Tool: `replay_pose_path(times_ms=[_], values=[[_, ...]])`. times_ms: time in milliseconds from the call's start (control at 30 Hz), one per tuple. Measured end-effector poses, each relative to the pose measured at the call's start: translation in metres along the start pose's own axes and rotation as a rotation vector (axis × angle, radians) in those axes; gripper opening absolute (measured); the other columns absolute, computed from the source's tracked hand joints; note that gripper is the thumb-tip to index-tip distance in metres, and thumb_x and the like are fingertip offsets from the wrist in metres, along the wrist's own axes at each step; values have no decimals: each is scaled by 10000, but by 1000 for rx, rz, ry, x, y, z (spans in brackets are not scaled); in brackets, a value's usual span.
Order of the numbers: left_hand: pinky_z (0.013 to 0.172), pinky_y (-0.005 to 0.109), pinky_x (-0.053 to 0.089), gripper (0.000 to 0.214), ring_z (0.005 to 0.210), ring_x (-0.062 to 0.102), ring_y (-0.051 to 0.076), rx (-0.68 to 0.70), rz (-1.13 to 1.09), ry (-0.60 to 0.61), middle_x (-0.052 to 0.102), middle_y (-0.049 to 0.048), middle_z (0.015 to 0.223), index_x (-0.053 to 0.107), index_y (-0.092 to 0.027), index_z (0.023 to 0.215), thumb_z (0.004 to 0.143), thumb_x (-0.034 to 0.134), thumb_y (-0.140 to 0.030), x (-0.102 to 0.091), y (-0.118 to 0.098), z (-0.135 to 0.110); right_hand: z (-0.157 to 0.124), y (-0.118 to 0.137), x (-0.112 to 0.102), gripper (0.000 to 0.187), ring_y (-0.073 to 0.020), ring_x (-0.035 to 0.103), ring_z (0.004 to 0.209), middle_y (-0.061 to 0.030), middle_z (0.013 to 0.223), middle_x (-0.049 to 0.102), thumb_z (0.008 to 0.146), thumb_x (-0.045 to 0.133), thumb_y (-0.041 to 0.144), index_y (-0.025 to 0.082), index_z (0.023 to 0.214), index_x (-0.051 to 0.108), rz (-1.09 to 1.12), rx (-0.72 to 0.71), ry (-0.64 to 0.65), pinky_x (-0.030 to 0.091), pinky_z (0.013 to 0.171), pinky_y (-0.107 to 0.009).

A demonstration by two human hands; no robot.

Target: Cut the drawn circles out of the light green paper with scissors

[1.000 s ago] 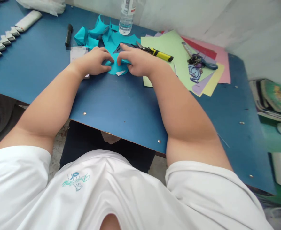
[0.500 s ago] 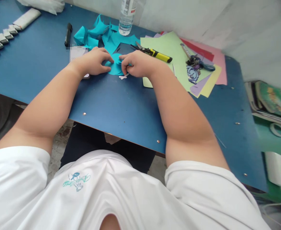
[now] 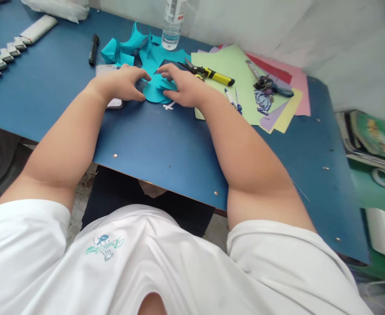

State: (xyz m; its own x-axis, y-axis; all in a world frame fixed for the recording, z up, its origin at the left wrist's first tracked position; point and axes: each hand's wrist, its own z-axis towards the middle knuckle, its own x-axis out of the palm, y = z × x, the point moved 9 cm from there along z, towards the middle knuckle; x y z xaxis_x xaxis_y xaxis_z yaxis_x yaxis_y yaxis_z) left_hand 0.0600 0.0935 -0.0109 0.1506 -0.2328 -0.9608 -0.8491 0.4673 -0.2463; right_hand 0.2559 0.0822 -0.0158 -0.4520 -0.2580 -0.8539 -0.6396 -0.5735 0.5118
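Several round blue paper pieces point(image 3: 154, 92) lie overlapping on the blue table, between my two hands. At their left edge my left hand point(image 3: 126, 84) is open, thumb and fingers apart. My right hand point(image 3: 183, 85) curves over their right side, also open, with fingertips at or just above the paper; exact contact I cannot tell. A small white cut-out strip point(image 3: 168, 106) lies by the near edge of the circles. Under my left wrist a phone point(image 3: 115, 103) is partly hidden. Blue paper scraps point(image 3: 149, 54) spread out behind the circles.
Scissors with yellow handles point(image 3: 217, 76) rest on a green paper sheet point(image 3: 245, 103), with pens point(image 3: 234, 101) and keys point(image 3: 267, 85) near. A water bottle point(image 3: 171, 33) stands by the wall. A black marker point(image 3: 93, 50) and a folded-paper chain point(image 3: 6, 54) lie left.
Both hands have loosened. The fingers of my right hand have uncurled and lifted, and my left fingers have drawn slightly left, leaving more of the round paper pieces in sight.
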Motion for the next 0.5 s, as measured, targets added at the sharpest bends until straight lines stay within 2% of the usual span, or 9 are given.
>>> replay_pose_path(times_ms=[67, 133, 200, 267, 333, 433, 500], values=[[1611, 588, 392, 1410, 1748, 442, 386, -14, -11, 13, 645, -138, 1971, 591, -408, 1951, 804, 519, -1227, 4, 1, 2, 5, 0, 4, 968, -358, 577, 1883, -33, 2008, 626, 964, 800, 621, 390, 1882, 594, -18, 6, -4, 452, 1601, -551], [1628, 607, 331, 1387, 1759, 424, 393, -14, -22, 6, 632, -197, 1969, 624, -479, 1906, 766, 439, -1248, 7, 0, 5, 10, -2, 8, 1099, -378, 524, 1918, 14, 2022, 606, 879, 851, 727, 458, 1909, 579, -26, 34, 4, 442, 1613, -586], [1619, 663, 298, 1306, 1785, 446, 412, -14, -26, -18, 663, -166, 1944, 662, -491, 1878, 788, 452, -1181, 8, -2, 7, 14, -1, 10, 1237, -386, 491, 1937, 48, 2044, 571, 802, 868, 809, 485, 1949, 534, -18, 58, 1, 456, 1607, -602], [1573, 723, 321, 1184, 1812, 478, 450, -18, -41, -47, 720, -92, 1894, 721, -509, 1841, 812, 542, -1066, 7, -4, 8, 15, 2, 8, 1279, -397, 523, 1908, 46, 2046, 570, 762, 852, 888, 473, 1935, 554, 2, 51, -18, 474, 1589, -604], [1536, 768, 334, 1106, 1828, 478, 498, -35, -65, -77, 775, -44, 1830, 784, -535, 1788, 798, 609, -996, 6, -5, 9, 15, 7, 4, 1222, -413, 577, 1849, 43, 2010, 622, 747, 811, 978, 466, 1845, 651, 23, 29, -42, 477, 1573, -611], [1564, 775, 286, 1105, 1838, 441, 502, -52, -77, -92, 809, -77, 1782, 822, -564, 1740, 777, 569, -1045, 6, -7, 10, 15, 7, -2, 1071, -388, 597, 1807, 157, 1917, 701, 751, 769, 1064, 556, 1694, 741, 21, 28, -80, 456, 1584, -559], [1587, 768, 260, 1122, 1844, 431, 482, -45, -72, -90, 806, -91, 1787, 841, -562, 1714, 768, 537, -1084, 6, -9, 10, 14, -4, -8, 1056, -382, 574, 1832, 200, 1887, 713, 766, 811, 1032, 584, 1718, 722, 2, 71, -105, 431, 1607, -540]])
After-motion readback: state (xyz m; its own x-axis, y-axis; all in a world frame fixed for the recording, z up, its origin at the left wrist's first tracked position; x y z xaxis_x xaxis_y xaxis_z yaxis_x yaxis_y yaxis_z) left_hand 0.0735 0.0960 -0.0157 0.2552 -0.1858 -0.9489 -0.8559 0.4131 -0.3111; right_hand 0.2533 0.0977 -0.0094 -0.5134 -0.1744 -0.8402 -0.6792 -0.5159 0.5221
